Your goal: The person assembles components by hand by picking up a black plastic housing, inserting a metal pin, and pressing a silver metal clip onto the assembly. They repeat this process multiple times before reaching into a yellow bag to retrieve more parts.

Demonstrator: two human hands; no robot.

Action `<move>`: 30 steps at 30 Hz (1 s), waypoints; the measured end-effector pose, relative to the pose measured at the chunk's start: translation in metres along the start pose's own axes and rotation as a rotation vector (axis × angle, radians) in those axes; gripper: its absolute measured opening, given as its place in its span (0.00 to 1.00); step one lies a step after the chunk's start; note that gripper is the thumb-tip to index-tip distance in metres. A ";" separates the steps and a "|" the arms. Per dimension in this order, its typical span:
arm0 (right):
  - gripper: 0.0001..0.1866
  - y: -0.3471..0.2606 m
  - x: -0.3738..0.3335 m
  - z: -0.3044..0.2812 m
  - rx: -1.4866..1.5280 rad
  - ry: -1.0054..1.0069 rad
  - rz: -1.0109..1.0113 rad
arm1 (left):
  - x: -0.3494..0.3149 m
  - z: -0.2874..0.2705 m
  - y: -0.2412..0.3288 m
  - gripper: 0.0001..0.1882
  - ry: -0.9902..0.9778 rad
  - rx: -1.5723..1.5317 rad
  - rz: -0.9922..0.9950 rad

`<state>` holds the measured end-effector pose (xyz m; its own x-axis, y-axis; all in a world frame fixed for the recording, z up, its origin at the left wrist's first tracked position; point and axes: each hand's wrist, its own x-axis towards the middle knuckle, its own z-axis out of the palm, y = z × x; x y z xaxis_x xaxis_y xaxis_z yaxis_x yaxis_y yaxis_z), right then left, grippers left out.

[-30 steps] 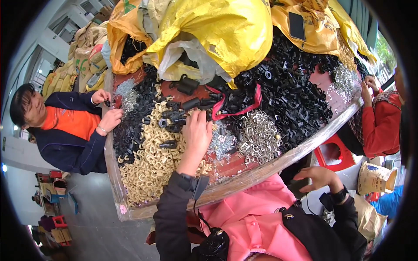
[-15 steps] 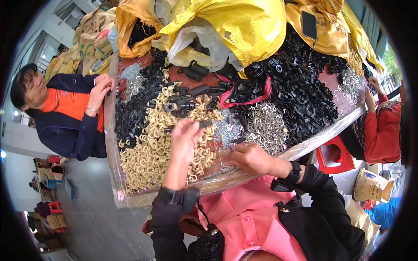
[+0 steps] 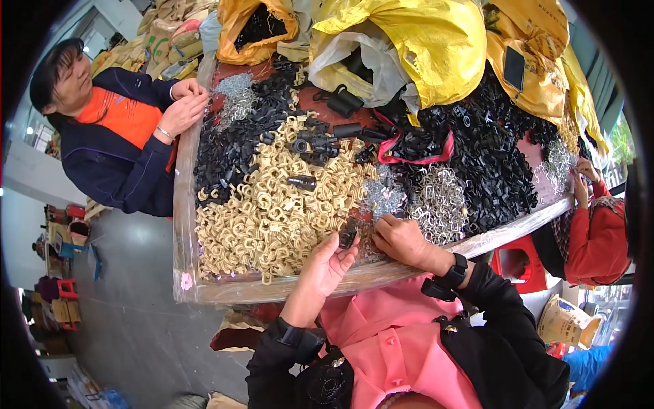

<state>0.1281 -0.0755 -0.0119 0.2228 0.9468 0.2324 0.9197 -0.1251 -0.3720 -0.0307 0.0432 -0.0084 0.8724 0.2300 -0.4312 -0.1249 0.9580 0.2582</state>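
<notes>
My left hand (image 3: pixel 323 267) holds a small black plastic part (image 3: pixel 349 233) between thumb and fingers, low over the near edge of the beige clip pile (image 3: pixel 272 225). Close on its right is my right hand (image 3: pixel 403 240), fingertips pinched together; whatever they hold is too small or hidden. Around that hand lie small silver screws (image 3: pixel 383 198) and a heap of bent metal hooks (image 3: pixel 438 204). On the beige clips rests a black cylinder (image 3: pixel 302 181), with more black tubular parts (image 3: pixel 313 146) behind it.
A wooden rim (image 3: pixel 231 292) edges the table. Black plastic parts (image 3: pixel 487 150) spread at right, beside a pink-red strap (image 3: pixel 415 158). Yellow sacks (image 3: pixel 443 54) stand at the back, a phone (image 3: pixel 514 68) on one. Co-workers sit at left (image 3: pixel 129 143) and right (image 3: pixel 589 232).
My left hand has come back toward the near edge and my right hand, bringing the black part along. My right hand stays pinched near the screws. The whole view has shifted somewhat.
</notes>
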 end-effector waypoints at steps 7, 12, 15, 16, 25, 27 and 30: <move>0.07 0.003 0.002 0.006 -0.043 -0.037 -0.019 | -0.008 0.007 -0.006 0.12 -0.044 0.116 0.030; 0.06 0.014 -0.005 0.000 0.057 -0.027 -0.009 | -0.008 0.022 -0.012 0.11 0.040 0.295 0.092; 0.06 0.016 -0.005 -0.006 0.231 0.034 -0.014 | 0.000 0.020 -0.020 0.10 0.116 0.496 0.140; 0.06 0.012 -0.004 -0.016 0.418 -0.039 0.095 | 0.003 0.021 -0.022 0.10 0.155 0.595 0.165; 0.08 0.007 -0.010 -0.029 1.343 -0.260 0.476 | 0.025 0.030 -0.039 0.06 0.109 1.050 0.419; 0.08 0.008 -0.011 -0.028 1.376 -0.268 0.502 | 0.025 0.033 -0.039 0.06 0.130 1.117 0.446; 0.08 0.007 -0.014 -0.023 1.193 -0.166 0.336 | 0.028 0.034 -0.038 0.06 0.155 1.085 0.433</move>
<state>0.1390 -0.0961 0.0030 0.2663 0.9569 -0.1161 -0.0606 -0.1036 -0.9928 0.0141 0.0073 -0.0008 0.7797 0.5905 -0.2082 0.1362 0.1645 0.9769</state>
